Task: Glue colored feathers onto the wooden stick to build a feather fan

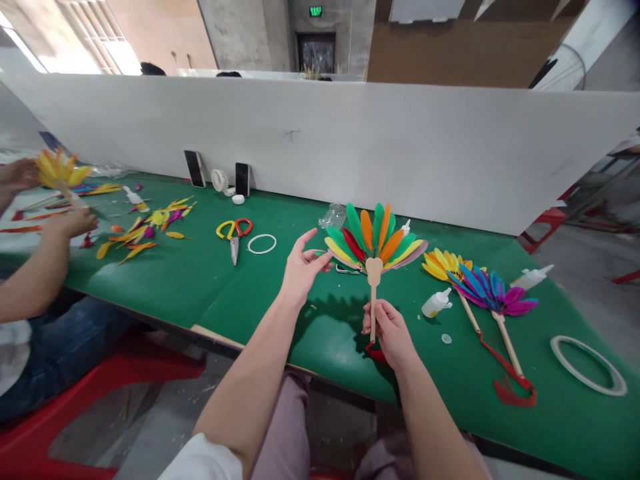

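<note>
My right hand grips the wooden handle of a feather fan, holding it upright above the table. The fan's feathers spread in green, orange, yellow and red, with pale ones at the outer edges. A red tassel hangs at the handle's bottom. At the fan's left edge is my left hand, its fingers apart beside the outermost feathers; whether they touch I cannot tell. Right of the fan stands a white glue bottle, with a small round cap lying near it.
Two finished-looking feather fans, one yellow and one blue-purple, lie at right beside a roll of white tape. Scissors and a white ring lie left. A co-worker's hands hold another fan. A white partition borders the table.
</note>
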